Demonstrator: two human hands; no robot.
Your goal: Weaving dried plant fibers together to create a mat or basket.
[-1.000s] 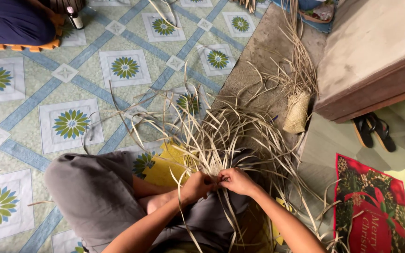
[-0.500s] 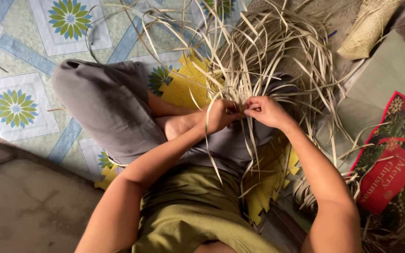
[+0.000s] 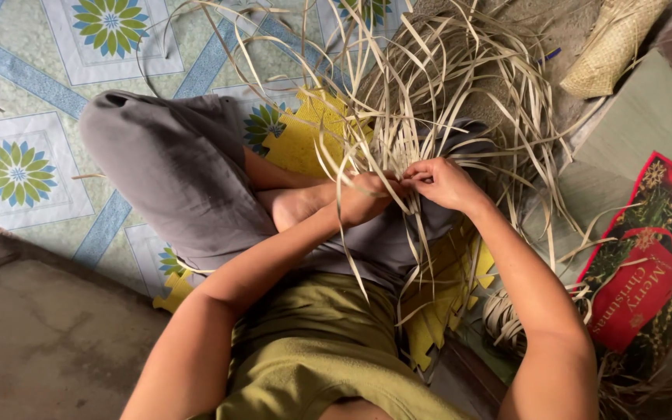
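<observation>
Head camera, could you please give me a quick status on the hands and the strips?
Left hand and right hand both pinching pale woven strips over the lap. Loose ends fan out across yellow foam mat. Nothing blocking the hands.

The strips [image 3: 429, 101] I work with are dry plant fibre, flat, pale straw in colour and matt, stiff enough to spring outward in curves. My left hand [image 3: 363, 198] and right hand [image 3: 445, 183] are bare skin pinching these strips. My trousers [image 3: 173, 179] are soft grey woven cloth, matt and creased; my shirt [image 3: 313, 350] is olive cloth, likewise matt. The yellow mat [image 3: 305, 136] beneath me looks like foam with a fine embossed texture. The floor covering [image 3: 33, 70] is smooth printed sheet with a slight sheen. The woven basket [image 3: 612, 47] is the same dull fibre. The red bag [image 3: 647, 288] is glossy printed material.
</observation>
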